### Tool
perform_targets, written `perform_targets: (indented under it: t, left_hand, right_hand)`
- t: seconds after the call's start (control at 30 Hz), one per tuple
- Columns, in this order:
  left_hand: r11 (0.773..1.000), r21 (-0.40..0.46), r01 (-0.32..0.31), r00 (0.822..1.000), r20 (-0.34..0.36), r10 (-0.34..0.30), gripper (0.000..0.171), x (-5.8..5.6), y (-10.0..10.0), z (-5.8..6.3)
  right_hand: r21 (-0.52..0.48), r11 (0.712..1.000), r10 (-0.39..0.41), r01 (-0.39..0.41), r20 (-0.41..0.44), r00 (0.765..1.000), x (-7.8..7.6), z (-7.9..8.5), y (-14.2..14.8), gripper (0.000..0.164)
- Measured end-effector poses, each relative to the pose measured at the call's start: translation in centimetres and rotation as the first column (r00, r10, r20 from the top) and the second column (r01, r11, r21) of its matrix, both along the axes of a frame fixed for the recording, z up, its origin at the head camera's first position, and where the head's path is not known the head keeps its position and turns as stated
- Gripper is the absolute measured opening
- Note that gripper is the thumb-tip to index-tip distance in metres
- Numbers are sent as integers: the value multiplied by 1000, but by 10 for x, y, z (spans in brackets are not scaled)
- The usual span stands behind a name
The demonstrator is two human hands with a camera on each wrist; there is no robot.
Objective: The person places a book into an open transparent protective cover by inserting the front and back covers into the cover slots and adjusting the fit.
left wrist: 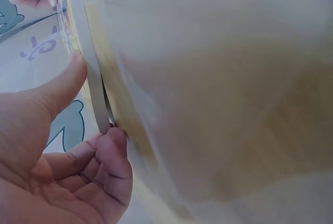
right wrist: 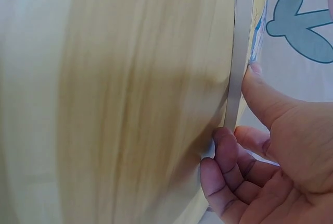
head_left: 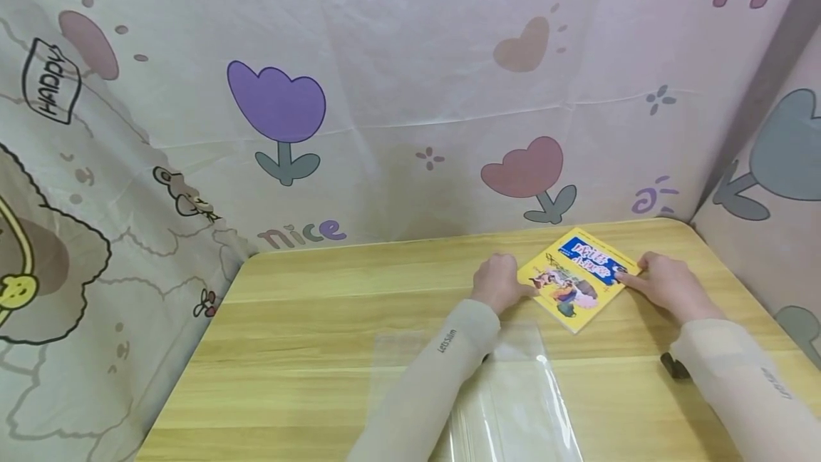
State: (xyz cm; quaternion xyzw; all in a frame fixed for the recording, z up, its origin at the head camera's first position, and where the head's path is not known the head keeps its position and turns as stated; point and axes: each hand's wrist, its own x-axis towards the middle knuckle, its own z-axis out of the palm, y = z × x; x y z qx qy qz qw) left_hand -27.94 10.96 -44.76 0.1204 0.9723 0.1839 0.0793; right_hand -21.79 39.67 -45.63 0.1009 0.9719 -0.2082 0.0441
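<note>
A yellow book [head_left: 580,298] with a blue title panel and cartoon figures on its cover lies turned cornerwise near the back right of the table. My left hand [head_left: 497,284] grips its left corner, thumb on the cover. On the opposite corner, the thumb of my right hand [head_left: 676,287] presses over the blue panel. In the left wrist view, the fingers of the left hand [left wrist: 67,146] curl at the lower edge of the book [left wrist: 93,83]. The right wrist view has the right hand [right wrist: 270,146] pinching the book's pale page edge [right wrist: 240,52] likewise.
Clear plastic bags [head_left: 513,405] lie flat at the table's front, partly under the left sleeve [head_left: 430,383]. The wood-grain table [head_left: 288,348] meets a printed fabric backdrop [head_left: 398,184] at the back. A small black object [head_left: 673,366] shows beside the right cuff.
</note>
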Motion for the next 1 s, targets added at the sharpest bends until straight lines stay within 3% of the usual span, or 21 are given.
perform_targets:
  t: [0.4,0.77,1.0]
  left_hand:
    - [1000,24,20,999,28,-21,37,-5,-13,2]
    - [991,120,-61,993,110,47,35,-10,-16,12]
    - [990,138,0,993,114,-16,26,-13,-18,23]
  right_hand:
    - [-8,1000,13,-13,9,1000,-3,1,-8,60]
    - [-10,999,44,-44,-13,999,-10,0,-8,62]
    - [-10,999,37,-37,-11,999,-11,0,-9,63]
